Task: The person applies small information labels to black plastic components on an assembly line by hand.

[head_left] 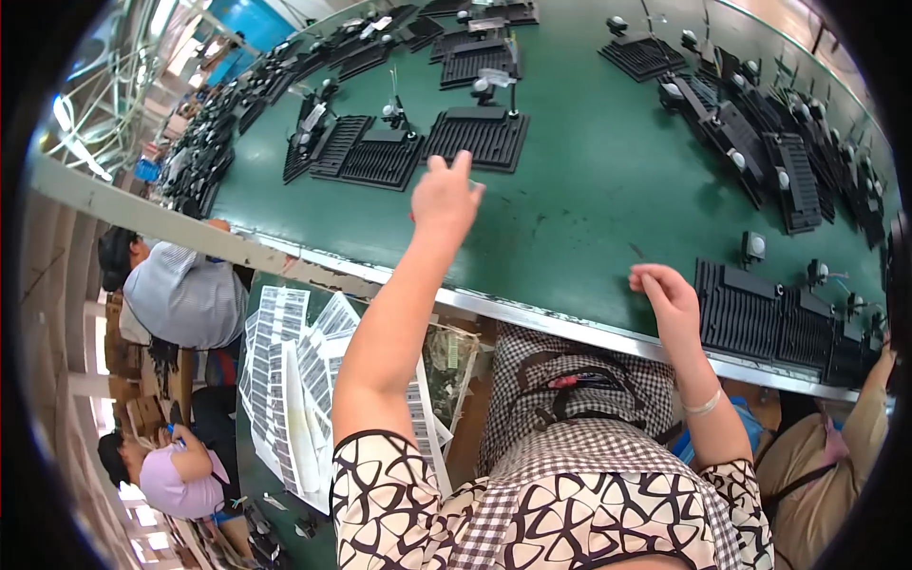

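Note:
On the green table, my left hand reaches out to the near edge of a black ribbed panel; its fingers are apart and no grip on the panel shows. Left of it lies another black ribbed panel with a small white-domed sensor. Nearer the table's front edge, my right hand is held with thumb and fingertips pressed together; whatever may be between them is too small to name. Just to its right is a black ribbed panel, with a white-domed sensor behind it.
More panels form a curved row at the right and a pile at the far left. Printed sheets lie on a lower surface. Two people sit at the left; a person's arm reaches in at the right.

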`<action>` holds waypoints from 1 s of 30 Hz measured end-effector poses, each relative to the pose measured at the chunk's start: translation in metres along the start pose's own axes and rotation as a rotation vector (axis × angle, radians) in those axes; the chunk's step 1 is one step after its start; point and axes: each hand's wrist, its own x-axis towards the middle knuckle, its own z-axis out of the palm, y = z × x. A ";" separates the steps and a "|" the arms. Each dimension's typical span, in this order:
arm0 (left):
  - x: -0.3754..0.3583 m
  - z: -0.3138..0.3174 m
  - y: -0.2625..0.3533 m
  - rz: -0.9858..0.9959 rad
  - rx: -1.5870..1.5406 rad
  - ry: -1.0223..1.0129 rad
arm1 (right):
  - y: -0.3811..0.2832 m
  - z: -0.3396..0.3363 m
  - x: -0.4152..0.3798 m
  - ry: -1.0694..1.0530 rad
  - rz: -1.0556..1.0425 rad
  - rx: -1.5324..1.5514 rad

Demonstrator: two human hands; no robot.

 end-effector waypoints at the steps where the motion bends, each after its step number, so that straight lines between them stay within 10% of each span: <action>1: -0.015 -0.007 0.005 0.050 -0.046 0.038 | 0.002 0.001 -0.006 -0.012 0.011 0.011; 8: -0.138 -0.088 -0.069 -0.421 -1.396 -0.594 | 0.006 0.051 -0.022 -0.204 -0.108 -0.250; 10: -0.190 -0.101 -0.096 -0.539 -1.520 -0.375 | -0.005 0.076 -0.027 -0.314 -0.249 -0.380; 19: -0.346 -0.099 -0.146 -0.602 -0.496 0.063 | -0.031 0.223 -0.078 -1.088 -0.884 -0.681; 30: -0.292 -0.054 -0.193 -0.441 -0.048 0.145 | 0.014 0.336 -0.069 -1.033 -1.017 -0.982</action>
